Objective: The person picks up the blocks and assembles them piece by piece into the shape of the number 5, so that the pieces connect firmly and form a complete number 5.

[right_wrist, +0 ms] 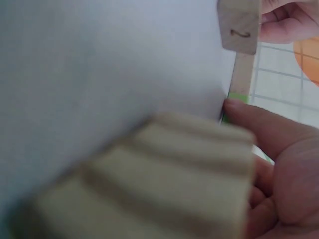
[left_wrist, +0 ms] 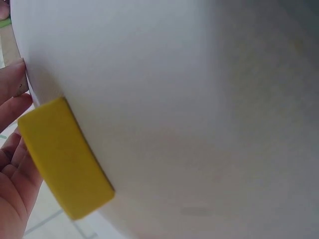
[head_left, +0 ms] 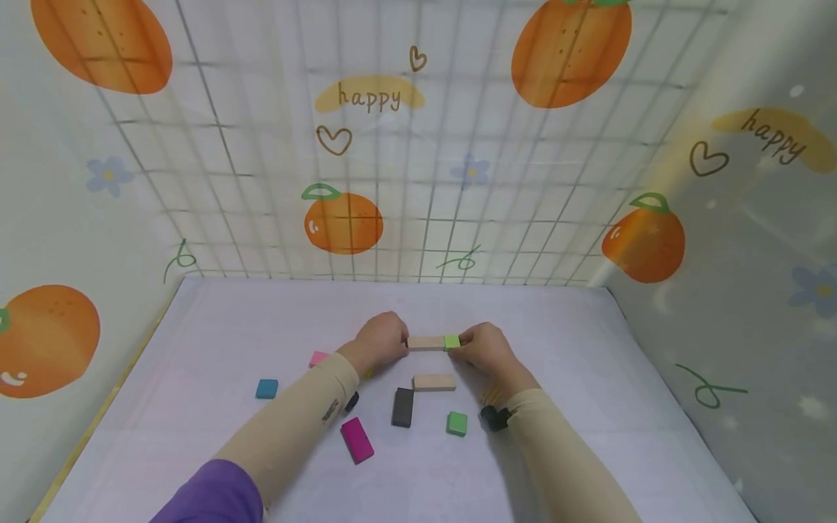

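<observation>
A plain wooden block [head_left: 426, 343] and a light green block [head_left: 452, 342] lie end to end between the two hands in the head view. My left hand [head_left: 382, 339] pinches the left end of the wooden block. At the other end, my right hand [head_left: 487, 349] grips the green block, its thumb on the near face in the right wrist view. A yellow block [left_wrist: 65, 159] is close below my left hand in the left wrist view. Nearest to the right wrist camera is a blurred, striped wooden block [right_wrist: 159, 184].
Nearer the person lie another wooden block [head_left: 434, 383], a black block [head_left: 402, 407], a green block [head_left: 457, 423] and a magenta block [head_left: 357, 440]. Blue [head_left: 267, 388] and pink [head_left: 318, 359] blocks are at the left. Fruit-printed curtains [head_left: 405, 160] enclose the white table [head_left: 216, 312].
</observation>
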`<state>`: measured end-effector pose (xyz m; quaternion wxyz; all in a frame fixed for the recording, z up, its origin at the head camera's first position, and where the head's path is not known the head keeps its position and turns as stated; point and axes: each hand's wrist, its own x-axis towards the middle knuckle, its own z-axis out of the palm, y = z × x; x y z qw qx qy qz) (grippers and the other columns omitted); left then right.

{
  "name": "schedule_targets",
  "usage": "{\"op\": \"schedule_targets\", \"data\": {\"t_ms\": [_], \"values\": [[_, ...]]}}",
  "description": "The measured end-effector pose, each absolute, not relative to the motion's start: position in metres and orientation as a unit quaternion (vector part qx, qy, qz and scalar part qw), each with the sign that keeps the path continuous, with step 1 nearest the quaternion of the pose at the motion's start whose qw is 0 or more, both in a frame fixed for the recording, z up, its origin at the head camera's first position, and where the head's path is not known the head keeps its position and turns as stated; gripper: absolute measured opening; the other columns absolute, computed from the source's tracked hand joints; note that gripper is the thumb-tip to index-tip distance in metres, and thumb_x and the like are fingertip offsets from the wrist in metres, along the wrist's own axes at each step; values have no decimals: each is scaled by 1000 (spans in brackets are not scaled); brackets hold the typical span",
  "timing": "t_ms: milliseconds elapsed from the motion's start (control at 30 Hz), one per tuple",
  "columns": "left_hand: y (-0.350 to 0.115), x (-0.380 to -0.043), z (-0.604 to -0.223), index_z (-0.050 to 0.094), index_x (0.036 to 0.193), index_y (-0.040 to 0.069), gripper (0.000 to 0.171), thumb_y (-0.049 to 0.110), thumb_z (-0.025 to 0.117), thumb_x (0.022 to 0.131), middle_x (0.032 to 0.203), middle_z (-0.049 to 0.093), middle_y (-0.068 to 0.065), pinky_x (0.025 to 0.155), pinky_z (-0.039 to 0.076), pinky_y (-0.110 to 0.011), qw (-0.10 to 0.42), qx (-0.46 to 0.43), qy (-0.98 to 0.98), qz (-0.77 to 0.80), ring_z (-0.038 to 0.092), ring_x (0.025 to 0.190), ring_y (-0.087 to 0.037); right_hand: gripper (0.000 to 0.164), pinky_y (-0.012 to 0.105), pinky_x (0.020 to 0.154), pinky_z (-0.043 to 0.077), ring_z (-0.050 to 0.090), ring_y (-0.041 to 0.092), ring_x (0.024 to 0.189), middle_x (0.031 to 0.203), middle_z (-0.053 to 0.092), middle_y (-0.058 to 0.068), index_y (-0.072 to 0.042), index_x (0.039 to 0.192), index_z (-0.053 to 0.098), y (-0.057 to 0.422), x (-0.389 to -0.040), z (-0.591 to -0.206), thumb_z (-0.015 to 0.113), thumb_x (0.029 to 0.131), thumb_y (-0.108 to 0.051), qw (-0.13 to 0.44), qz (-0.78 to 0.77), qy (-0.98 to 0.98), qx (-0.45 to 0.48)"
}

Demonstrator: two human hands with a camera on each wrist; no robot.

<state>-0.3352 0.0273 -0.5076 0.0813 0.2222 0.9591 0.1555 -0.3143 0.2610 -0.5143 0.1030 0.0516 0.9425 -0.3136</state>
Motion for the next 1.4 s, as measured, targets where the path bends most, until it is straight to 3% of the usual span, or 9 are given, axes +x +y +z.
{"op": "schedule_targets", "data": {"t_ms": [167, 300, 500, 633, 833, 1000, 1100, 1200, 1400], "values": [[27, -337, -509, 77, 102, 10, 19, 24, 76, 90, 99, 67, -2, 90, 52, -36, 82, 218, 959, 159, 60, 93, -17, 25, 27, 57, 47, 58, 16, 68, 78, 69, 3, -4, 101, 78, 261, -314, -513, 83, 82, -20, 102, -323, 939, 54], [22, -336, -510, 73, 115, 8, 33, 29, 76, 90, 106, 65, -4, 93, 52, -36, 81, 222, 960, 148, 61, 100, -19, 27, 27, 57, 46, 58, 15, 67, 76, 67, 3, -4, 100, 78, 261, -314, -513, 84, 81, -23, 109, -330, 936, 60], [-10, -327, -487, 67, 128, 7, 45, 35, 71, 93, 120, 65, -9, 98, 52, -39, 70, 203, 967, 141, 62, 106, -23, 49, 29, 66, 53, 64, 16, 77, 97, 73, 6, -3, 117, 72, 271, -305, -505, 82, 83, -37, 128, -324, 935, 65], [-34, -324, -478, 70, 117, 7, 37, 37, 69, 94, 107, 68, -7, 87, 54, -38, 109, 151, 973, 138, 60, 89, -20, 62, 32, 75, 55, 66, 17, 84, 107, 73, 9, -4, 130, 65, 289, -297, -493, 77, 87, -47, 144, -311, 938, 49], [-48, -319, -494, 70, 86, 11, 25, 35, 71, 92, 80, 63, 0, 70, 48, -30, 151, 147, 965, 156, 56, 73, -16, 62, 35, 80, 54, 63, 19, 92, 113, 71, 11, -8, 133, 65, 303, -281, -492, 77, 86, -47, 160, -296, 942, 9], [-41, -312, -497, 54, 61, 12, 41, 33, 72, 91, 58, 40, 5, 57, 37, -27, 138, 153, 965, 164, 42, 56, -14, 59, 38, 86, 54, 61, 23, 98, 115, 69, 10, -12, 132, 66, 297, -268, -497, 82, 83, -40, 159, -299, 941, -1], [-33, -310, -495, 48, 55, 13, 48, 32, 73, 90, 54, 32, 5, 56, 34, -28, 135, 151, 961, 189, 37, 53, -14, 53, 44, 93, 53, 62, 25, 109, 120, 68, 7, -16, 132, 67, 286, -261, -494, 83, 84, -32, 150, -279, 948, -13], [-27, -309, -494, 52, 55, 12, 46, 31, 73, 90, 54, 37, 5, 57, 36, -28, 140, 133, 957, 216, 39, 55, -14, 49, 49, 99, 51, 62, 26, 116, 125, 67, 5, -18, 131, 68, 271, -254, -491, 82, 85, -26, 139, -252, 956, -54], [-17, -311, -501, 68, 62, 13, 35, 27, 71, 93, 51, 59, 5, 67, 43, -28, 135, 128, 952, 244, 55, 59, -13, 43, 47, 101, 50, 63, 23, 115, 121, 69, 3, -14, 125, 71, 249, -244, -490, 81, 84, -17, 110, -213, 959, -148]]}}
